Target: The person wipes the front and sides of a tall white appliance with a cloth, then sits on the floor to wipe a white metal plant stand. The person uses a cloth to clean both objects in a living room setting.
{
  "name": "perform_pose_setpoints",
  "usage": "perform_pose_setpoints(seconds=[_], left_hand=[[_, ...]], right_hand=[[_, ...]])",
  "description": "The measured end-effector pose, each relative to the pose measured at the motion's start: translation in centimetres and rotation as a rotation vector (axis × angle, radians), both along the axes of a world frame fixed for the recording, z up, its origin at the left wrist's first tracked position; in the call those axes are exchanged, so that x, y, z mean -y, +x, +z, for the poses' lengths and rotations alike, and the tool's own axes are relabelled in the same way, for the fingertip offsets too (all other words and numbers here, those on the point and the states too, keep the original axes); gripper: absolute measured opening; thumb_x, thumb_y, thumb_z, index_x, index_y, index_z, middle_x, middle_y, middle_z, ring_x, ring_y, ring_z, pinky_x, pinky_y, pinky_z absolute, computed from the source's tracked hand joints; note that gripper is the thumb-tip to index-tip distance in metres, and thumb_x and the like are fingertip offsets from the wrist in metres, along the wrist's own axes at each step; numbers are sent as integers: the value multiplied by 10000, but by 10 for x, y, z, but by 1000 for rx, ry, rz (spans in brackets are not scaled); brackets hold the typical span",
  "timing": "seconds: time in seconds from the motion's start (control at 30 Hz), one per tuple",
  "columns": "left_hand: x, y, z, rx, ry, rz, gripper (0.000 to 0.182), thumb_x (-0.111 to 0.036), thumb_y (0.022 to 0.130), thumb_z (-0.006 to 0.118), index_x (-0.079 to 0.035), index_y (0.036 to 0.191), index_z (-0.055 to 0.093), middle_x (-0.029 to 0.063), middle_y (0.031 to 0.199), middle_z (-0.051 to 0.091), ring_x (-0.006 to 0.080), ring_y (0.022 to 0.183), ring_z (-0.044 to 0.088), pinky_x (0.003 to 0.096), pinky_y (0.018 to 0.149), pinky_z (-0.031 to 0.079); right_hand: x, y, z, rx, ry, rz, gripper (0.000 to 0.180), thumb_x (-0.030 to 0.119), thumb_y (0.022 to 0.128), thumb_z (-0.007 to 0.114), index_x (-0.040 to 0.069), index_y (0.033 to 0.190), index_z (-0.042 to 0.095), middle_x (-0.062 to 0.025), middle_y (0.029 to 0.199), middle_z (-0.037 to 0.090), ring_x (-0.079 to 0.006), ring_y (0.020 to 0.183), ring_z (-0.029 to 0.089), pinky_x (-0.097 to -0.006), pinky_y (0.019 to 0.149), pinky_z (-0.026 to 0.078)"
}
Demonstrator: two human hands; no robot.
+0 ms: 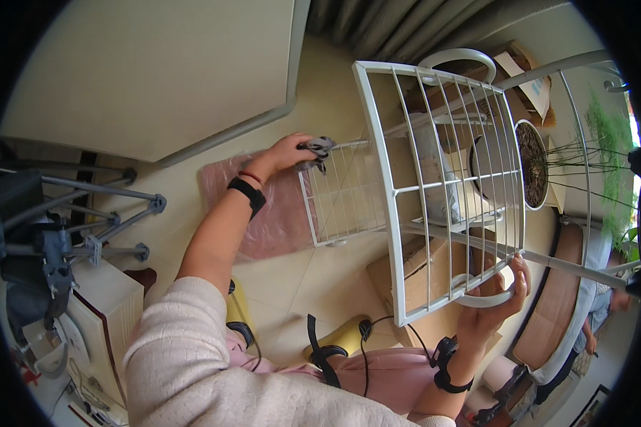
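Note:
Before me stands a white metal wire rack (391, 192) with tube uprights and curved loops at its sides. My left hand (287, 151) clutches a crumpled grey cloth (317, 148) against the near corner of the low wire shelf (314, 213). On the right, my right hand (494, 299) is closed around the upper shelf's edge beside a curved white loop (486, 299). Part of its fingers is hidden behind the frame. Beneath the low shelf's near end lies a pink sheet in clear plastic (262, 213), flat on the tiled floor.
Behind the rack are a round pot with a feathery green plant (531, 163), cardboard boxes (432, 272) and a plastic-wrapped item (435, 171). A large pale panel (155, 69) borders the upper left. Grey folding legs (112, 197) stand at left. A person (593, 320) is at far right.

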State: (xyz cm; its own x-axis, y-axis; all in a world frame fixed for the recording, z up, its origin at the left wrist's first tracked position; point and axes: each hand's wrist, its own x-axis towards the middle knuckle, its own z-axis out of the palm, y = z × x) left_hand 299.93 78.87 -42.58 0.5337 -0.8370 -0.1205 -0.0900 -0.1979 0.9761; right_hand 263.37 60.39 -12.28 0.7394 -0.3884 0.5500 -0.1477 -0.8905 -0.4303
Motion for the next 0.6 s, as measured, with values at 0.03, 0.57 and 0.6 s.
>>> perform_pose_setpoints(seconds=[0.03,0.57,0.6], left_hand=[[6,-11,-2,117,75,91,329,-167,865,725,-12,1151,687,96,1193,637,212,1019,641,330,911,512],[5,-265,-14,398,69,632,220,-18,723,660,-52,940,666,145,1156,572,370,1140,519,514,984,429],[8,-251,-15,481,93,669,230,-33,742,660,-49,971,662,157,1180,564,376,1154,515,509,995,425]], right_hand=[[0,0,0,-32,-2,-5,644,204,942,662,102,1454,285,-232,1454,360,-381,1356,418,-439,953,504],[-2,6,23,-81,-32,1,758,-129,687,678,70,1379,442,-207,1374,463,-405,1293,451,-476,1109,360],[-4,6,25,-92,9,-33,778,-124,661,694,78,1374,456,-190,1378,467,-405,1300,441,-477,1096,379]])
